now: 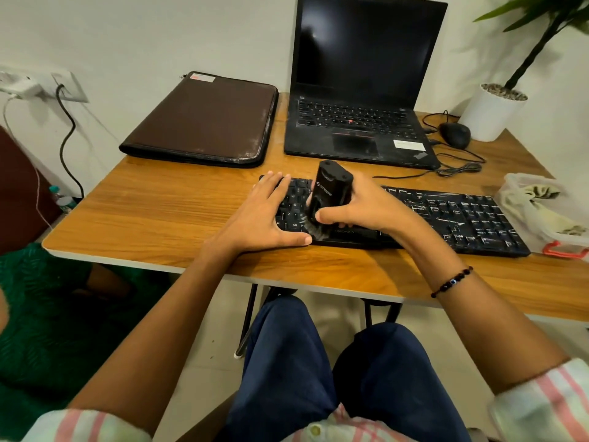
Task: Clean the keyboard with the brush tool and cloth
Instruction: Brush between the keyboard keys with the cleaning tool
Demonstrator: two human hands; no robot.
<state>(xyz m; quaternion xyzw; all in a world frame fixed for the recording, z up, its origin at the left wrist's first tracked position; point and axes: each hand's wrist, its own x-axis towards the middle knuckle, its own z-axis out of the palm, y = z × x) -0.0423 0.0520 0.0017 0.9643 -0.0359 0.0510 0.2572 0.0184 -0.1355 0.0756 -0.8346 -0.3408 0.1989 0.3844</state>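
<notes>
Brush [331, 194]: black, blocky body, long axis near upright, top tilted away toward the laptop [360, 90]; bristle end down, on the left part of the keyboard [446, 215] near its front edge. Bristles blurred; their contact with the keys is hard to make out.

Right hand [366, 207]: fingers and thumb curled round the brush body, gripping it. Fingertips behind the body are hidden. Beaded bracelet [451, 282] on that wrist.

Left hand [267, 215]: flat, fingers straight and spread, resting on the keyboard's left end, thumb along the front edge. Holds nothing.

Keyboard: long axis left to right across the table [159, 218], middle section hidden behind the right hand and brush.

Cloth [538, 202]: pale, crumpled in a clear tub [573, 240] just beside the keyboard's right end; tub cut off by the frame edge.

Behind: folder [204, 122] on the left, mouse [454, 135], plant pot [490, 113].
</notes>
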